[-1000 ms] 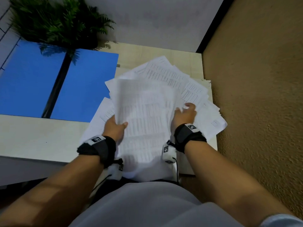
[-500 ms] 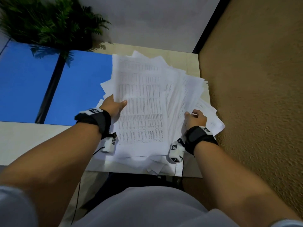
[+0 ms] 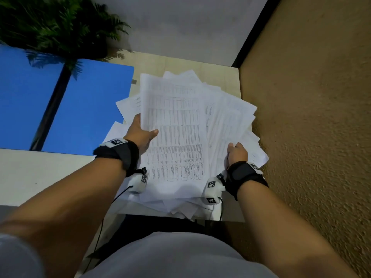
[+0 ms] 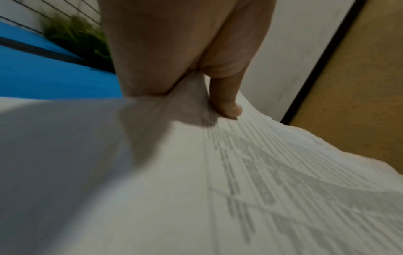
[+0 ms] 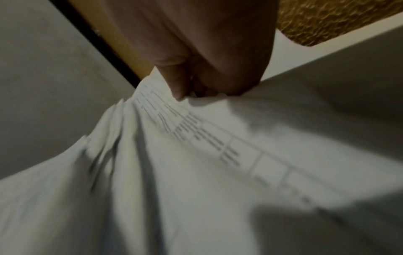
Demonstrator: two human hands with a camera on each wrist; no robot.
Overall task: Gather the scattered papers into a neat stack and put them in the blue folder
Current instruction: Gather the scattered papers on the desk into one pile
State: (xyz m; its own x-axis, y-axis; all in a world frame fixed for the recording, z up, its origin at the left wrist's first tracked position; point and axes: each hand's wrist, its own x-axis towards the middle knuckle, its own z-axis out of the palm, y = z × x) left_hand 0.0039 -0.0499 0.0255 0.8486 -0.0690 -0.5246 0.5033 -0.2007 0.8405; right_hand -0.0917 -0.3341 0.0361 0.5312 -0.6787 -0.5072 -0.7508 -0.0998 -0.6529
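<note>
A loose, fanned pile of printed white papers [image 3: 176, 137] lies on the right end of the pale table [image 3: 36, 173]. My left hand [image 3: 141, 133] grips the pile's left edge, thumb on top of the sheets [image 4: 283, 181] and fingers hidden underneath. My right hand [image 3: 236, 152] pinches the pile's right edge, where the sheets [image 5: 196, 163] bunch under its thumb. The blue folder [image 3: 88, 109] lies open and flat to the left of the pile, with a black spine down its middle.
A green fern [image 3: 60, 27] stands at the back left, its fronds over the folder. A rough tan wall [image 3: 311, 117] runs close along the table's right side. The papers overhang the table's near edge.
The top sheets, lifted a second ago, now lie back on the pile. My right hand has shifted from the top of the pile to its right edge; my left hand has moved further up its left edge.
</note>
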